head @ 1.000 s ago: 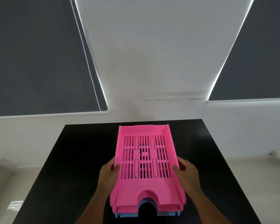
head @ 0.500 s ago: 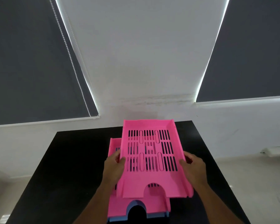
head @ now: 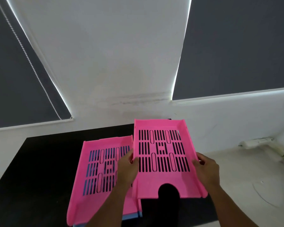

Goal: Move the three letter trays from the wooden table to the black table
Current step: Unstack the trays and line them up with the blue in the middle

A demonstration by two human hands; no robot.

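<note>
I hold a pink slotted letter tray (head: pixel 162 154) above the right half of the black table (head: pixel 44 166). My left hand (head: pixel 127 169) grips its left wall and my right hand (head: pixel 206 169) grips its right wall. To the left, a second pink tray (head: pixel 97 171) lies on the table. It rests on a blue tray (head: pixel 133 216), of which only the front edge and slivers through the slots show. The held tray overlaps the right edge of that stack.
The black table stands against a white wall with a dark roller blind (head: pixel 15 79) on each side. A bead cord (head: pixel 31 63) hangs by the left blind. Pale floor and a white fixture (head: pixel 256 142) lie to the right of the table.
The top pink tray has come off the stack and moved up and to the right in both hands. The second pink tray beneath it is now exposed.
</note>
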